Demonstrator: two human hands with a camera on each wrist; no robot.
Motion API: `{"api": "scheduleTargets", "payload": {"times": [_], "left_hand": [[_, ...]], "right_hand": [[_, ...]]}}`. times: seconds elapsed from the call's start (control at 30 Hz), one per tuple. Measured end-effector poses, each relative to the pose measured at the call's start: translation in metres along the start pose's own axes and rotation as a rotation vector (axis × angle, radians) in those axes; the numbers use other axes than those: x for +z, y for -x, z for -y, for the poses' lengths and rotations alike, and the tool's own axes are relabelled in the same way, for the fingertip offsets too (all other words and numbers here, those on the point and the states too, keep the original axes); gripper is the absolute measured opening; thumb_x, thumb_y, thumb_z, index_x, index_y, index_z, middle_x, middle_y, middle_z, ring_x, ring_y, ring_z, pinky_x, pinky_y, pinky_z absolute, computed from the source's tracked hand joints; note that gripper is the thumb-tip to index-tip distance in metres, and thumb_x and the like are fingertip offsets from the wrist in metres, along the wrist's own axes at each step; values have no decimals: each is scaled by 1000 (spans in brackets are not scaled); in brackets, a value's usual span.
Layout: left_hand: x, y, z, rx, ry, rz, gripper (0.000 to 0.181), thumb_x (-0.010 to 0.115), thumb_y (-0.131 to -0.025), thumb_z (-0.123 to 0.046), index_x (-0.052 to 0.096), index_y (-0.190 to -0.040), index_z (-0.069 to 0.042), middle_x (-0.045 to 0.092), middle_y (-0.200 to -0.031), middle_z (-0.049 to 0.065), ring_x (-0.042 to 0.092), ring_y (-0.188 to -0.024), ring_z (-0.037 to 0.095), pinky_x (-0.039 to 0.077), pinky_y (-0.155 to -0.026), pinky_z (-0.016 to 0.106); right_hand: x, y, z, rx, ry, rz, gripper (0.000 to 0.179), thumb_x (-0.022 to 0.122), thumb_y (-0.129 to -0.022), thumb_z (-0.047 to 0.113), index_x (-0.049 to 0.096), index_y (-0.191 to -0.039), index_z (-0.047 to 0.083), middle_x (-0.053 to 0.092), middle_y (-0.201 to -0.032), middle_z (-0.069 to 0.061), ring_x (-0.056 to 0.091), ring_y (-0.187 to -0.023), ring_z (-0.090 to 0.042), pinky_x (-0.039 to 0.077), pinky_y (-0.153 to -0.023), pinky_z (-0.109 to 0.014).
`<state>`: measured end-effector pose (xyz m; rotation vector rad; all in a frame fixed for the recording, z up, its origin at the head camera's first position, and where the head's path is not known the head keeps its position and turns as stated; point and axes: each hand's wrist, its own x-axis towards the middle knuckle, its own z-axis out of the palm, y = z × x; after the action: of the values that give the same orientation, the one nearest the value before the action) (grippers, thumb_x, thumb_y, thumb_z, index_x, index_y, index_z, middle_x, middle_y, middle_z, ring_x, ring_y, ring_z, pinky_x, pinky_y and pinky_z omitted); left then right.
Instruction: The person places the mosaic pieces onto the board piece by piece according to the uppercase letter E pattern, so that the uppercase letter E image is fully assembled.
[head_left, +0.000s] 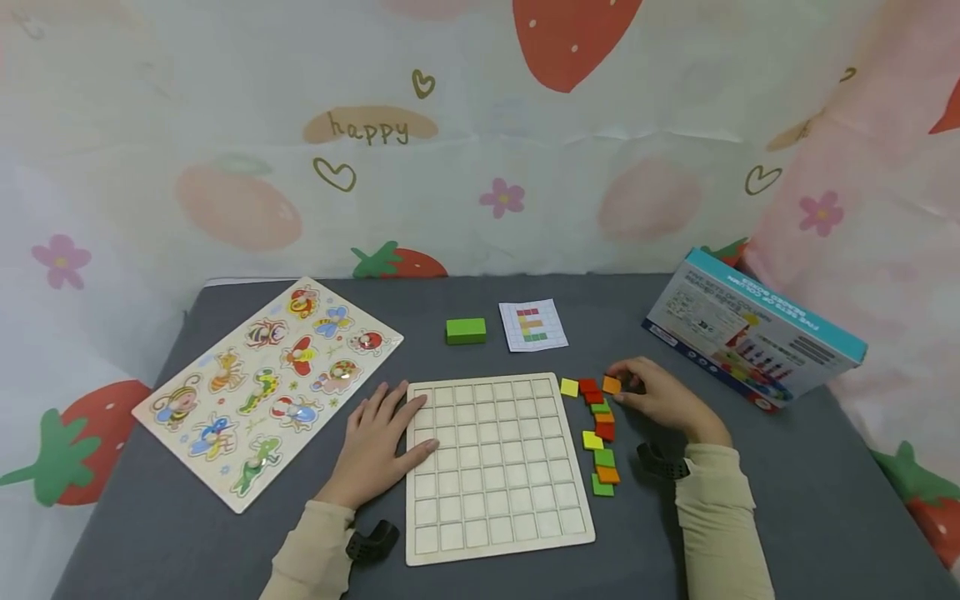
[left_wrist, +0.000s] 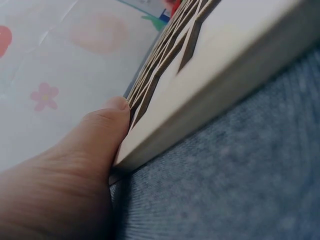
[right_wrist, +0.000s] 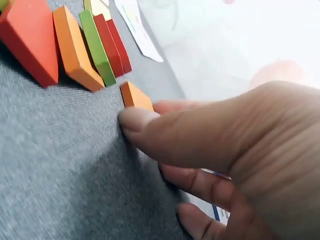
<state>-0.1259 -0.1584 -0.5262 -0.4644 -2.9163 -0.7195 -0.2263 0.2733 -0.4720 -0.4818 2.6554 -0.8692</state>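
A pale wooden grid board [head_left: 498,479] with square recesses lies on the dark cloth. My left hand [head_left: 375,454] rests along its left edge, fingers spread and fairly straight; in the left wrist view the thumb [left_wrist: 97,130] touches the board's rim [left_wrist: 165,137]. Right of the board, my right hand [head_left: 667,400] pinches a small orange tile [head_left: 611,385] between thumb and index finger. The right wrist view shows that orange tile [right_wrist: 136,96] close over the cloth, partly hidden by the thumb. Beside it runs a loose column of red, green, orange and yellow tiles [head_left: 604,432].
A printed pattern card [head_left: 551,327] and a green block [head_left: 466,332] lie behind the board. An insect picture puzzle [head_left: 251,429] lies at the left. At the back right stands a blue and white toy box [head_left: 750,333]. A printed curtain [head_left: 525,237] hangs behind the table.
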Motion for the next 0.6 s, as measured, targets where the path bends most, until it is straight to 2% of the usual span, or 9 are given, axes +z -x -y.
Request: {"api": "scheduleTargets", "payload": {"times": [0.1,0.2,0.33,0.43,0.6], "left_hand": [[-1,0,0,1,-1,-5,69,56,-89,-59,41,-147,-25,29,-156,9,16,-145,34,14,-112,59],[-1,0,-1,2,1,-10,68,56,-89,-59,42,-146,-25,29,-155,9,16,-145,33,14,-112,59],[0,0,-3,7,6,-14,68,56,-89,-59,42,-146,-24,29,-155,9,16,-145,34,14,-112,59],[0,0,-3,8,10,-12,69,56,-89,-59,42,-146,-24,29,-156,10,16,-145,34,14,-113,59],[1,-1,-2,-6,6,-16,69,57,-89,-58,41,-146,-24,28,-156,8,15,-146,32,12,-115,56]], "right_hand": [[0,-2,1,25,-25,-24,29,60,-95,10,54,-123,3,54,-115,-15,51,-97,-25,46,-84,-40],[1,-2,7,64,-59,-83,27,58,-95,8,51,-120,1,53,-113,-17,53,-95,-26,49,-83,-40],[8,-3,32,36,-65,-169,23,59,-95,7,51,-115,0,52,-113,-18,55,-96,-27,52,-83,-42],[21,-8,62,-77,-54,-159,19,60,-94,5,53,-111,1,51,-112,-16,56,-96,-26,52,-83,-41],[48,-28,114,-324,-13,-14,12,60,-93,2,57,-104,6,53,-109,-8,54,-98,-22,52,-80,-34]]}}
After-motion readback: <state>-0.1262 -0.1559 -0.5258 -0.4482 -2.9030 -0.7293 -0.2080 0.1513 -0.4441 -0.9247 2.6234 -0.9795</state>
